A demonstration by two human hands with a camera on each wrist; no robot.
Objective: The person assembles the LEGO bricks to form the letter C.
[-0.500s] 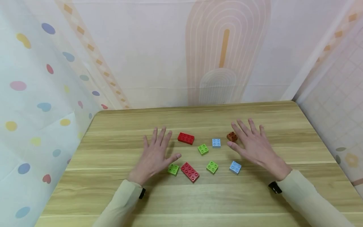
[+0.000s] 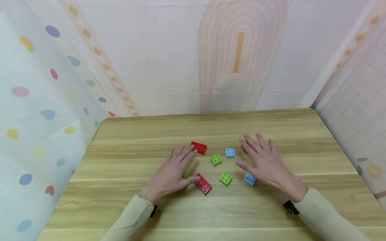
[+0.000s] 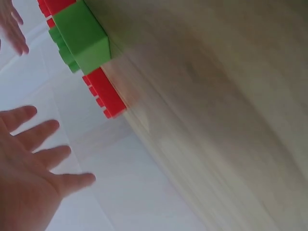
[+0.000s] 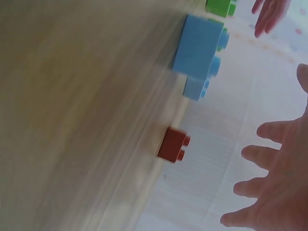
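Note:
Several toy building bricks lie spread on the wooden table. My left hand point(image 2: 170, 172), fingers spread, hovers over a green brick point(image 2: 185, 176) that it mostly hides; its thumb reaches above the near red brick point(image 2: 203, 184), and its fingertips overlap the far red brick point(image 2: 199, 147). My right hand point(image 2: 268, 160) is held above the table, fingers apart, nearest a blue brick point(image 2: 249, 179). A brown brick point(image 4: 172, 144) shows below it in the right wrist view, almost hidden from the head. Neither hand holds anything.
Between the hands lie two green bricks, one farther point(image 2: 215, 159) and one nearer point(image 2: 225, 178), and a second blue brick point(image 2: 230, 153). The wooden table point(image 2: 229, 214) ends at a patterned cloth backdrop point(image 2: 163, 67); cloth also hangs at both sides.
My left hand has moved right, over the green brick and toward the red ones. My right hand has shifted slightly left and nearer, covering the brown brick in the head view. The bricks stay put.

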